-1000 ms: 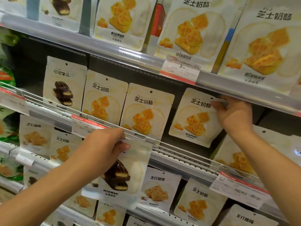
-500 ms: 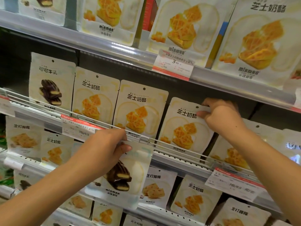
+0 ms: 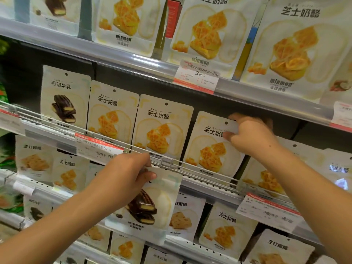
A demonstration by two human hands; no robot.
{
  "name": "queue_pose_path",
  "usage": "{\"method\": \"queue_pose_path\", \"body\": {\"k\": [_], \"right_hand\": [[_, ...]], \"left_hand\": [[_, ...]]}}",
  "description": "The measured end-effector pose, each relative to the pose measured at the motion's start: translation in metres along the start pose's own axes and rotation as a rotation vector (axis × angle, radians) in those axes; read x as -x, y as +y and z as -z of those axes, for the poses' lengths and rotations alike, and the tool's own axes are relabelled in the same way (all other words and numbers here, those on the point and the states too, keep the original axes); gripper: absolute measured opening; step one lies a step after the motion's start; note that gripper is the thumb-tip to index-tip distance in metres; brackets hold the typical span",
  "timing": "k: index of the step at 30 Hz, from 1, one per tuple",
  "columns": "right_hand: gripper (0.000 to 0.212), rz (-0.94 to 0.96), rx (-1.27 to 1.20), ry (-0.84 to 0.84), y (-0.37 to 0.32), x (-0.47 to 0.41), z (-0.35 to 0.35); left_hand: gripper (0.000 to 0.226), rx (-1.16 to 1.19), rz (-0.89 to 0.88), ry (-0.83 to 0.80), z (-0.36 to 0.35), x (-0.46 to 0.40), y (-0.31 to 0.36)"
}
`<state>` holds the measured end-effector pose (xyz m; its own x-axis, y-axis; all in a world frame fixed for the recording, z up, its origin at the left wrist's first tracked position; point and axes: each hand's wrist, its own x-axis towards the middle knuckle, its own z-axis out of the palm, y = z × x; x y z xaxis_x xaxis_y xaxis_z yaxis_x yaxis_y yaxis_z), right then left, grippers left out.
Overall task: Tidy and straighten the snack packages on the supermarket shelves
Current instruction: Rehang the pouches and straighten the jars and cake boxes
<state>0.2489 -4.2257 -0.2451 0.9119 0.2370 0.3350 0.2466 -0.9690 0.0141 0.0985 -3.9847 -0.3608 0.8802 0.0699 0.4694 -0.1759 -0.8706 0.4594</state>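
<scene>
My left hand [image 3: 126, 175] pinches the top edge of a chocolate cookie package [image 3: 152, 204] and holds it in front of the middle shelf's wire rail [image 3: 190, 168]. My right hand [image 3: 251, 133] grips the top right corner of a cheese waffle package [image 3: 209, 149], which leans tilted on the middle shelf. To its left stand two upright cheese waffle packages [image 3: 162, 126] and one chocolate package [image 3: 63, 100].
The upper shelf [image 3: 133, 60] carries larger cheese packages and a price tag [image 3: 196, 77]. A sale tag [image 3: 99, 145] hangs on the rail near my left hand, and another sale tag [image 3: 266, 210] at the right. Lower shelves hold several more snack packages [image 3: 226, 229].
My right hand has slid the tilted cheese package slightly and keeps its grip on the top corner. My left hand stays at the rail with the chocolate package.
</scene>
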Motion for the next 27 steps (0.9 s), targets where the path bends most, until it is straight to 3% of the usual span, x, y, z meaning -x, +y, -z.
{"method": "queue_pose_path", "body": {"k": [3,6,9,12,17,23,27], "right_hand": [[0.056,0.184,-0.145,0.089,-0.024,-0.002,0.003],[0.061,0.299,-0.198,0.028,-0.066,-0.024,0.005],[0.059,0.302,-0.116,-0.061,-0.101,-0.050,0.006],[0.043,0.326,-0.018,-0.090,-0.115,-0.067,0.003],[0.039,0.313,-0.062,-0.103,-0.115,-0.073,-0.001],[0.026,0.317,-0.072,-0.082,-0.112,-0.078,-0.006],[0.027,0.318,-0.087,-0.073,-0.110,-0.080,-0.008]], "left_hand": [[0.019,-0.003,0.026,0.005,0.003,0.009,0.001],[0.020,-0.015,0.064,-0.017,0.006,0.020,0.000],[0.021,-0.037,0.108,-0.016,0.012,0.033,-0.006],[0.030,-0.034,0.159,0.003,0.020,0.047,-0.014],[0.036,-0.087,0.186,-0.002,0.027,0.061,-0.019],[0.023,-0.078,0.248,0.035,0.032,0.063,-0.016],[0.034,-0.090,0.257,0.045,0.031,0.063,-0.014]]}}
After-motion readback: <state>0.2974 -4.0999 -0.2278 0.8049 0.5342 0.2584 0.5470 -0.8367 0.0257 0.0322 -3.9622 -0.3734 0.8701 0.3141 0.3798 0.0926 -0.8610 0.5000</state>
